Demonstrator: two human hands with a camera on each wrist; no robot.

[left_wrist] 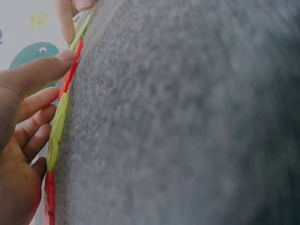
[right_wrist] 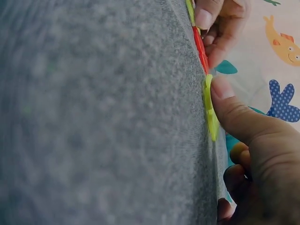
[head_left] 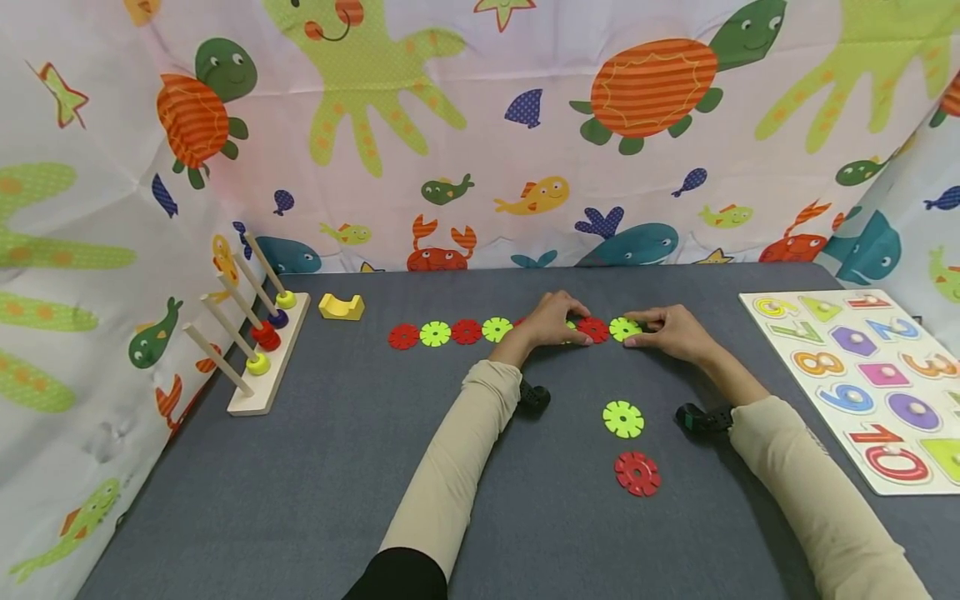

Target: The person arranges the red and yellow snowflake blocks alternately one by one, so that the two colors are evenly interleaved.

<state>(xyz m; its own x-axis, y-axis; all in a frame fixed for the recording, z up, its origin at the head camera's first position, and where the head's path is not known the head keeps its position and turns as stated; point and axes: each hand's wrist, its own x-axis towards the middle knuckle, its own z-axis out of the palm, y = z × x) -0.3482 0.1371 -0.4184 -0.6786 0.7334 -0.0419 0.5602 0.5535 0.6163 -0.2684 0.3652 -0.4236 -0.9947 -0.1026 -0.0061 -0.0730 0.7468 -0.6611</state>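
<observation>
A row of notched plastic discs, red and yellow-green by turns, lies flat on the grey cloth. My left hand [head_left: 551,321] spans the row's right part and hides some discs, its thumb and finger on the edges of a red disc [head_left: 595,330]. At the row's right end my right hand [head_left: 671,332] pinches a yellow-green disc [head_left: 625,328] between thumb and fingers. In the right wrist view that yellow-green disc [right_wrist: 211,110] meets the red disc [right_wrist: 200,49]; whether their notches interlock I cannot tell. Nearer me lie a loose yellow-green disc [head_left: 623,419] and a loose red disc [head_left: 637,474].
On the left stands a wooden peg board [head_left: 288,350] with coloured rings on some pegs. A yellow curved block [head_left: 341,307] sits beside it. To the right lies a number and shape puzzle board [head_left: 832,350]. A printed curtain [head_left: 480,233] borders the table's back and sides.
</observation>
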